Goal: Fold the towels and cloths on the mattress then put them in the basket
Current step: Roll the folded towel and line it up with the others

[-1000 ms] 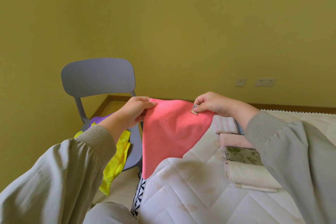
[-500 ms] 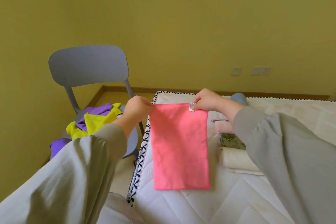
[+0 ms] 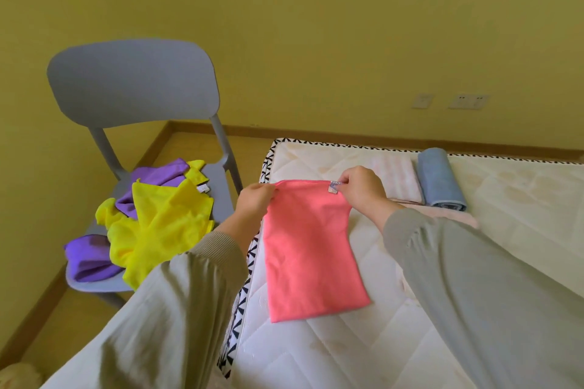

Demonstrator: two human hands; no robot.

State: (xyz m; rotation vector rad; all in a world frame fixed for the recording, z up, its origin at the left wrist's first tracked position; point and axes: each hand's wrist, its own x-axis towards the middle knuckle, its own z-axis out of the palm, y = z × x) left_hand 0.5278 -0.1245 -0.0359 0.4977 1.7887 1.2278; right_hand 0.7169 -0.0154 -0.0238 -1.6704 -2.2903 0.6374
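A pink cloth [image 3: 311,249], folded into a long strip, lies on the white quilted mattress [image 3: 521,199] near its left edge. My left hand [image 3: 254,204] pinches the strip's far left corner. My right hand [image 3: 360,188] pinches the far right corner by the small label. The far end is slightly lifted while the rest lies flat. Folded towels sit beyond my right hand: a pale pink one [image 3: 398,178] and a blue one [image 3: 441,178]. No basket is in view.
A grey chair [image 3: 132,85] stands left of the mattress against the yellow wall, holding loose yellow cloths [image 3: 158,224] and purple cloths [image 3: 88,259]. My right sleeve hides other folded items on the mattress. Wall sockets [image 3: 469,101] sit low on the far wall.
The pink cloth hung in the air between my hands; it has come down and now lies stretched flat on the mattress, both hands still pinching its far corners.
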